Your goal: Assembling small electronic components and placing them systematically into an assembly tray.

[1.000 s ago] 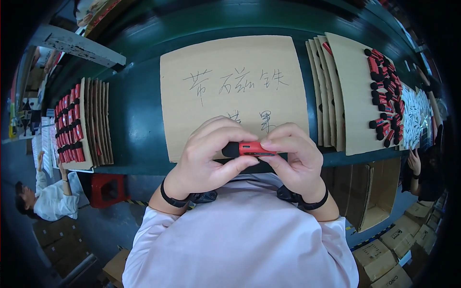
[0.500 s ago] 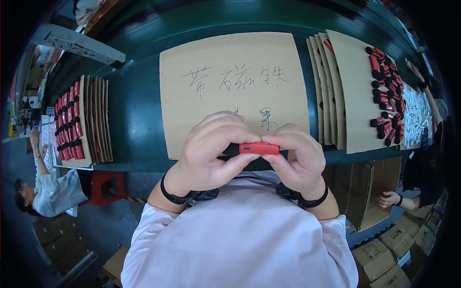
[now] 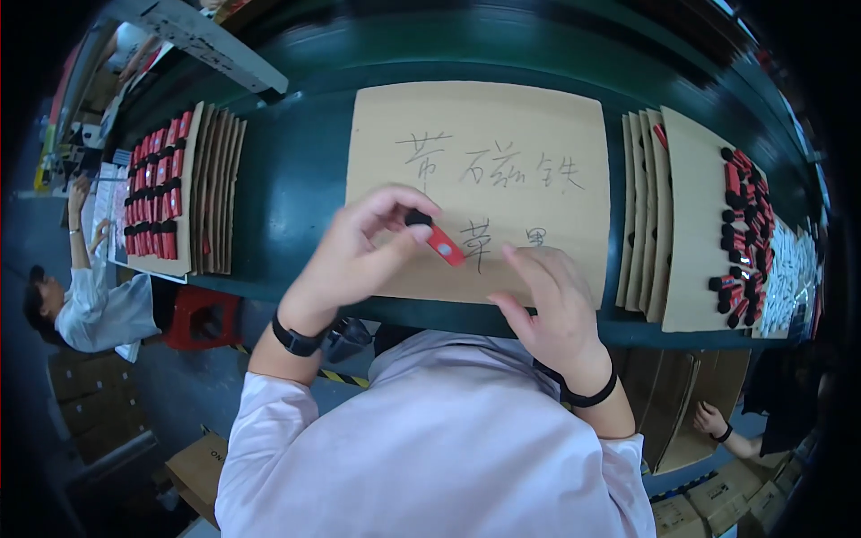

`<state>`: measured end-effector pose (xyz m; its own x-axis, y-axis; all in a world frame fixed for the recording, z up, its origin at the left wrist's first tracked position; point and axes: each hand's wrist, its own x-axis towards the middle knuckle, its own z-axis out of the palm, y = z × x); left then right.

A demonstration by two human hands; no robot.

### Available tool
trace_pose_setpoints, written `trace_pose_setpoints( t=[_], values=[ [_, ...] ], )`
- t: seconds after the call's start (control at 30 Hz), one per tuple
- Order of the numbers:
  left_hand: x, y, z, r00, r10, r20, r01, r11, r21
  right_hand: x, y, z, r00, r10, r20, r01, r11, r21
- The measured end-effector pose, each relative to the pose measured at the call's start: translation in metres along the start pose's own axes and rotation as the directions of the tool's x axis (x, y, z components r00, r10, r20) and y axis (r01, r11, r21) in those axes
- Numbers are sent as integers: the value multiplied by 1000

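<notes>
Between the thumb and fingers of my left hand (image 3: 354,247) is a small red clip-on microphone (image 3: 446,244) with a black foam cap. It tilts with the capped end toward the palm and the red end pointing down to the right; a pale round spot shows on its face. My right hand (image 3: 558,314) hovers beside it, thumb and fingers apart, holding nothing. Under both hands lies a brown cardboard sheet (image 3: 386,112) with large handwritten marks, flat on the dark green table (image 3: 296,152).
Upright cardboard sheets (image 3: 218,193) stand at left, with rows of red microphones (image 3: 161,202) beside them. More sheets (image 3: 691,251), microphones (image 3: 744,233) and white pieces (image 3: 791,278) are at right. A co-worker (image 3: 90,296) is at left near a red stool (image 3: 202,318); another person's hand (image 3: 711,420) shows lower right.
My hands have separated: the right has let go of the microphone, while the left keeps it and has turned it so the foam cap and spotted face show. The view has shifted somewhat.
</notes>
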<state>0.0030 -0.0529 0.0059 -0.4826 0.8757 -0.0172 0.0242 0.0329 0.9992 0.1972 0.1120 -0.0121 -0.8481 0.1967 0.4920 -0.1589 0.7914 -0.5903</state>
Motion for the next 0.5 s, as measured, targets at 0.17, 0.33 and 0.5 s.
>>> trace_pose_setpoints(
  t=[0.17, 0.33, 0.5],
  values=[
    [28, -5, -66, 984, 79, -158, -50, 983, 179, -7, 13, -2, 976, 158, 152, -125, 970, -211],
    [77, -21, -111, 967, 40, -250, 68, 910, 410, -8, 22, 3, 959, 197, 203, -130, 944, -302],
    [119, -31, -121, 956, -71, -283, 204, 856, 475, -12, 25, 9, 949, 223, 224, -138, 930, -342]
  ],
)
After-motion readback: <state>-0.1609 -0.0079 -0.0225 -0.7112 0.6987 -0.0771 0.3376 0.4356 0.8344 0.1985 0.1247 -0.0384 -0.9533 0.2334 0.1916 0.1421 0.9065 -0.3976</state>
